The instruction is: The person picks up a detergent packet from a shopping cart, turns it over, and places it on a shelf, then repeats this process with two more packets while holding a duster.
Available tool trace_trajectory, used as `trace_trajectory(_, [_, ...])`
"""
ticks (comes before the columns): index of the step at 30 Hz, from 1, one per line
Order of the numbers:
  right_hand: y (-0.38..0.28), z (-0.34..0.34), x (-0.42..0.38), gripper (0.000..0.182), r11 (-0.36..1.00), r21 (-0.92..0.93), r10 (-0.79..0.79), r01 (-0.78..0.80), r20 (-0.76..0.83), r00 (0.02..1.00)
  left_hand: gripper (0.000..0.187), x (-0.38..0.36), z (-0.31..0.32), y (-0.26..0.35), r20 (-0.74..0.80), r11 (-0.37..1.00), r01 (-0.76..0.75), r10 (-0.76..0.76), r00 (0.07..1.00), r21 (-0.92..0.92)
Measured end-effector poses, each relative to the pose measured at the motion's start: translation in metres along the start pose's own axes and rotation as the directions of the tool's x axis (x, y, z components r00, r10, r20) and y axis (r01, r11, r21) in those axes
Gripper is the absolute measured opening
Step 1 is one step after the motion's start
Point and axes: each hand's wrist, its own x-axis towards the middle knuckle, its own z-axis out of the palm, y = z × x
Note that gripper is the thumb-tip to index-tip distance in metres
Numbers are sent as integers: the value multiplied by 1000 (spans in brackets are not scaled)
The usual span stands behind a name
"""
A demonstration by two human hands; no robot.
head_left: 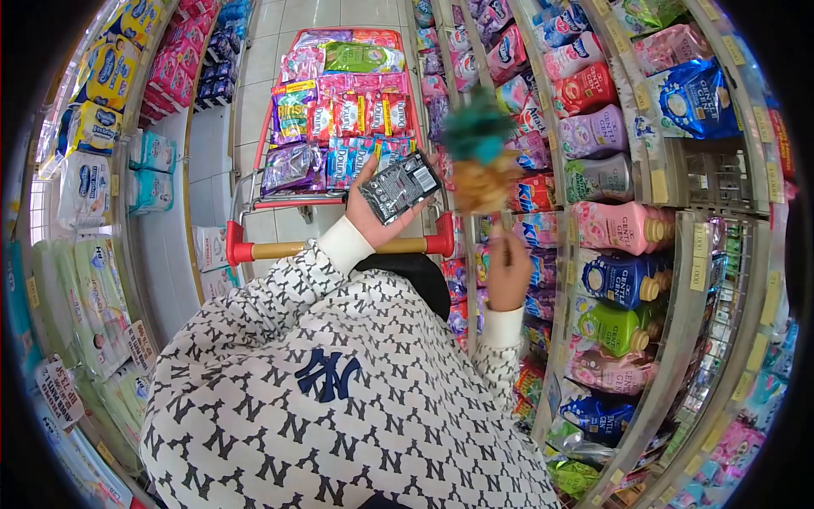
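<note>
Your left hand (373, 216) holds a black packet (403, 187), barcode side up, its thumb along one edge; that tilt probably keeps the printed back readable. The packet is above the near end of the red-rimmed shopping cart (259, 161), just beyond its handle (292, 250). Your right hand (511, 267) is raised by the shelves, fingers curled near the lower end of a blurred teal-and-tan object (482, 140); you cannot tell whether they close on it. In the cart, Downy packs (343, 167) and a purple-and-green Rinso pack (292, 114) lie flat, likely so their fronts show and they stack steadily. To the right, Gentle Gen pouches (606, 227) sit in rows, seemingly for easy picking.
</note>
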Motion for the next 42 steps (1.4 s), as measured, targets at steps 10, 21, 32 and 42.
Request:
trace_trajectory(10, [40,21,25,29,986,-28,163,-162,29,986,60,-23,-2,-4,-64,997,8,-3,998,78])
trace_trajectory(21, [-13,41,45,51,846,373,36,-381,673,739,68,-61,32,-14,-39,534,154,-220,975,832])
trace_trajectory(32, [-13,21,-29,47,585,722,81,-370,402,912,83,-6,58,-44,220,38,-225,-424,878,974])
trace_trajectory(42, [-3,-17,-77,46,571,820,198,-39,-92,976,64,8,52,-92,39,21,-33,-395,918,999])
